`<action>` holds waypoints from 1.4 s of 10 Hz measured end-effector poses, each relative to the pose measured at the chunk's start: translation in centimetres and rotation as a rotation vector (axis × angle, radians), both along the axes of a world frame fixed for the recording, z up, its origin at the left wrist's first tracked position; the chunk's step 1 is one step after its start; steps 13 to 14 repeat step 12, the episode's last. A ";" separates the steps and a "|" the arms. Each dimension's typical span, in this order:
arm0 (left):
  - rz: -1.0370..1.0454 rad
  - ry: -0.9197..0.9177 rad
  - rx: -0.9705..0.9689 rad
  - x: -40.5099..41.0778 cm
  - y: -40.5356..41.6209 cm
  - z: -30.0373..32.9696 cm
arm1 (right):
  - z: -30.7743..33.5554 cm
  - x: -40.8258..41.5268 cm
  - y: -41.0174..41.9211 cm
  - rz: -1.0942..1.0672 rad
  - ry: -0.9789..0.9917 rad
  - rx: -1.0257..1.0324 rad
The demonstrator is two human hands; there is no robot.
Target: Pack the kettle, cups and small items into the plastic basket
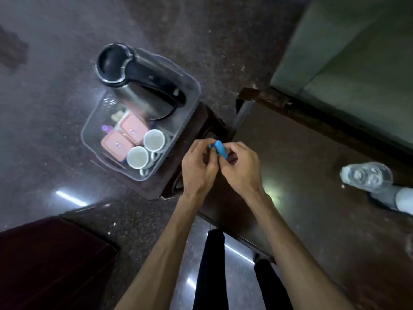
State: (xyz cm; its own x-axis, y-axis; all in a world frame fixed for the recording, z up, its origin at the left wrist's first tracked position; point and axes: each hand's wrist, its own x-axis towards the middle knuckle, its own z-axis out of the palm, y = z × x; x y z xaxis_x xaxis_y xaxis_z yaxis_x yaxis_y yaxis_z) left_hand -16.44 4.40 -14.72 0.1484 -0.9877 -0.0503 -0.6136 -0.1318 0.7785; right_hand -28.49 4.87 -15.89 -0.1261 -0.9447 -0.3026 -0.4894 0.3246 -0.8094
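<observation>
A clear plastic basket [190,101] sits on a dark stool [169,186]. Inside it stands a steel kettle [138,86] with a black lid and handle, two white cups [154,140] [138,156], two pink lidded boxes [116,146] [134,128] and a small purple item [106,128]. To the right of the basket, my left hand [197,166] and my right hand [239,166] meet above the stool's edge. Both hold a small blue object [221,148] between their fingertips.
A dark wooden table [312,175] extends to the right, with a clear plastic water bottle [366,175] lying near its far edge. A dark red seat [49,260] is at lower left. My legs in black trousers [207,269] stand on the speckled floor.
</observation>
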 end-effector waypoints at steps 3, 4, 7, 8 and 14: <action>0.381 0.020 -0.037 16.1 -5.3 1.7 | 2.8 18.1 -7.6 0.095 -0.184 0.031; 0.402 0.015 0.034 20.4 -7.4 1.3 | 2.6 22.8 -9.8 0.039 -0.214 0.166; 0.264 -0.082 0.260 26.6 -11.5 0.6 | 1.2 29.4 -13.1 -0.091 -0.215 0.365; 0.248 -0.078 0.261 26.8 -11.1 0.2 | 1.1 29.0 -12.8 -0.042 -0.184 0.355; 0.111 0.028 -0.010 16.6 -6.8 0.5 | 2.4 19.3 -9.2 -0.181 -0.258 0.127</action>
